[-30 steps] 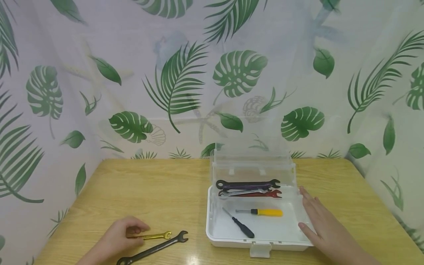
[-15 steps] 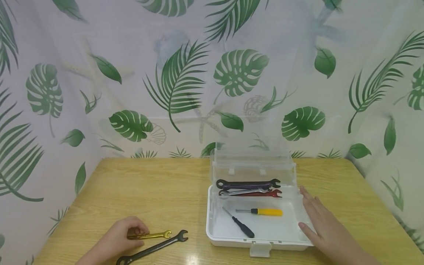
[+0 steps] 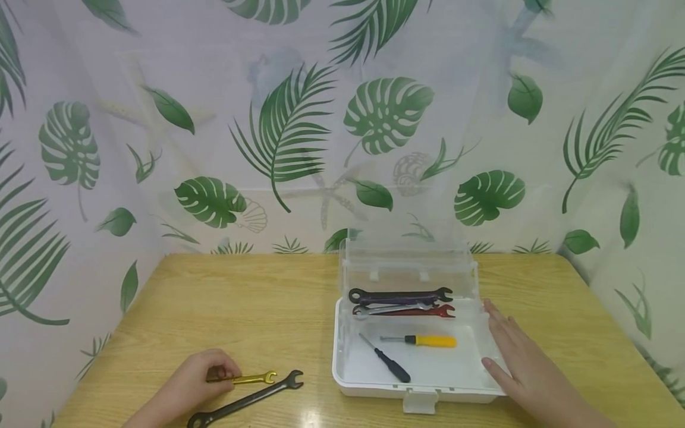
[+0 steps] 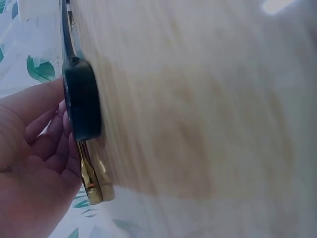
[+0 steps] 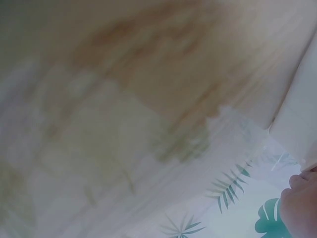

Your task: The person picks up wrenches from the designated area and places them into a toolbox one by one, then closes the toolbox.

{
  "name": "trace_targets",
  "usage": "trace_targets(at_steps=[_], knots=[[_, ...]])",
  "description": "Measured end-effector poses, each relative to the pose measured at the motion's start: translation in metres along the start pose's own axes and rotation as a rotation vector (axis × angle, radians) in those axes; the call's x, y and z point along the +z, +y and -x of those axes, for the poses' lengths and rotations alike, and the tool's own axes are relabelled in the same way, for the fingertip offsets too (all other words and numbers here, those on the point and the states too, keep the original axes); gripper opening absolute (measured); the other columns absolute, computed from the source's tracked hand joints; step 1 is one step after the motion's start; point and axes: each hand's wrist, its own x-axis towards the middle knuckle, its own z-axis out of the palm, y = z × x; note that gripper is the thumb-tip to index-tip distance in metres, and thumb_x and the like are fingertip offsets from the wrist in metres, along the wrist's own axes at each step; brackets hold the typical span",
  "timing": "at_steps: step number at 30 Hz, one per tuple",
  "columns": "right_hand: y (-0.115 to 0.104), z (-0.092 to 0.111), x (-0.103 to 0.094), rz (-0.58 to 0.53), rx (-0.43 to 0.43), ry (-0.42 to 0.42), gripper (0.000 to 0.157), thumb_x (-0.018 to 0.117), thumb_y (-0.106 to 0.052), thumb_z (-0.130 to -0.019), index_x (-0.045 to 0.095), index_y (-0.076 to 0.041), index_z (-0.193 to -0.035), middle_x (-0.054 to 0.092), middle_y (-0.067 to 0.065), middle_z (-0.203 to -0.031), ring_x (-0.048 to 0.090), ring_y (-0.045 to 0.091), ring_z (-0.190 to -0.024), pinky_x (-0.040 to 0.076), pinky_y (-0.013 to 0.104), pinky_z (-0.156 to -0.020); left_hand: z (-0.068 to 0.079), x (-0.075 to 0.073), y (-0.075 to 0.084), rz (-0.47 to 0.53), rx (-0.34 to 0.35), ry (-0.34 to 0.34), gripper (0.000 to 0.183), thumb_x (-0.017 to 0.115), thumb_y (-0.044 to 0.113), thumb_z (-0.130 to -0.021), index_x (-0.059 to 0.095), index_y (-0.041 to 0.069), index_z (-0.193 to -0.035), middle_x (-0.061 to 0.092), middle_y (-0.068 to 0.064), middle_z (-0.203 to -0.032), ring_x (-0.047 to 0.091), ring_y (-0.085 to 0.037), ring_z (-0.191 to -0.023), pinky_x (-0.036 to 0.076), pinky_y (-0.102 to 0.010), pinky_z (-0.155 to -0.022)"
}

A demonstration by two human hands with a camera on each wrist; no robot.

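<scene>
On the table at the left, my left hand (image 3: 195,380) pinches a small gold combination wrench (image 3: 257,378) between thumb and fingers. Just in front of it lies a larger black combination wrench (image 3: 246,404), whose ring end (image 4: 83,99) covers part of the gold one in the left wrist view. My right hand (image 3: 527,365) rests with straight fingers against the right side of a white toolbox (image 3: 338,356). Inside the box are a yellow-handled screwdriver (image 3: 434,341) and a black-handled screwdriver (image 3: 395,367). Only the edge of my right hand (image 5: 299,203) shows in the right wrist view.
The toolbox's clear lid (image 3: 407,255) stands raised at the back. Toward the box's rear lie several wrenches, among them a black one (image 3: 401,296) and a red one (image 3: 441,311). A white latch (image 3: 420,402) hangs at the front. Leaf-patterned cloth (image 3: 299,220) surrounds the wooden table (image 3: 251,297).
My left fingers have come down slightly over the gold wrench. My right hand, the toolbox and the black wrench stay where they were.
</scene>
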Motion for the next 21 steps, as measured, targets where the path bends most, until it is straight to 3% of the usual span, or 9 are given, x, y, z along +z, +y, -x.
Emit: trace_targets(at_steps=[7, 13, 18, 21], knots=[[0.0000, 0.0007, 0.0010, -0.021, 0.005, 0.000, 0.081, 0.057, -0.040, -0.108, 0.019, -0.001, -0.168, 0.012, 0.013, -0.180, 0.030, 0.046, -0.157, -0.020, 0.005, -0.113, -0.0011, 0.0030, 0.0002, -0.034, -0.024, 0.003, 0.012, 0.082, 0.004, -0.088, 0.076, 0.012, -0.094, 0.067, 0.005, -0.090, 0.053, 0.004, -0.079, 0.052, -0.019, -0.069], [0.0009, 0.0017, 0.0028, 0.007, -0.024, 0.036, 0.081, 0.060, -0.038, -0.107, 0.020, -0.002, -0.168, 0.014, 0.012, -0.180, 0.030, 0.041, -0.158, -0.019, 0.003, -0.114, -0.0006, 0.0027, 0.0035, -0.043, -0.045, 0.009, 0.012, 0.082, 0.005, -0.089, 0.075, 0.014, -0.093, 0.066, 0.006, -0.089, 0.052, 0.004, -0.078, 0.051, -0.019, -0.069], [0.0011, 0.0020, 0.0022, 0.022, -0.050, 0.068, 0.082, 0.061, -0.036, -0.107, 0.019, -0.003, -0.169, 0.013, 0.010, -0.180, 0.024, 0.033, -0.163, -0.017, 0.002, -0.116, -0.0004, 0.0009, 0.0059, -0.031, -0.031, 0.011, 0.011, 0.081, 0.004, -0.089, 0.075, 0.012, -0.093, 0.067, 0.005, -0.087, 0.052, 0.004, -0.076, 0.051, -0.019, -0.067], [0.0007, 0.0013, 0.0011, 0.017, -0.052, 0.069, 0.082, 0.061, -0.035, -0.107, 0.018, -0.003, -0.169, 0.014, 0.011, -0.180, 0.027, 0.036, -0.161, -0.016, 0.002, -0.117, -0.0007, 0.0002, 0.0067, -0.021, -0.023, 0.006, 0.010, 0.080, 0.003, -0.089, 0.075, 0.010, -0.093, 0.066, 0.005, -0.086, 0.052, 0.004, -0.075, 0.051, -0.019, -0.066]])
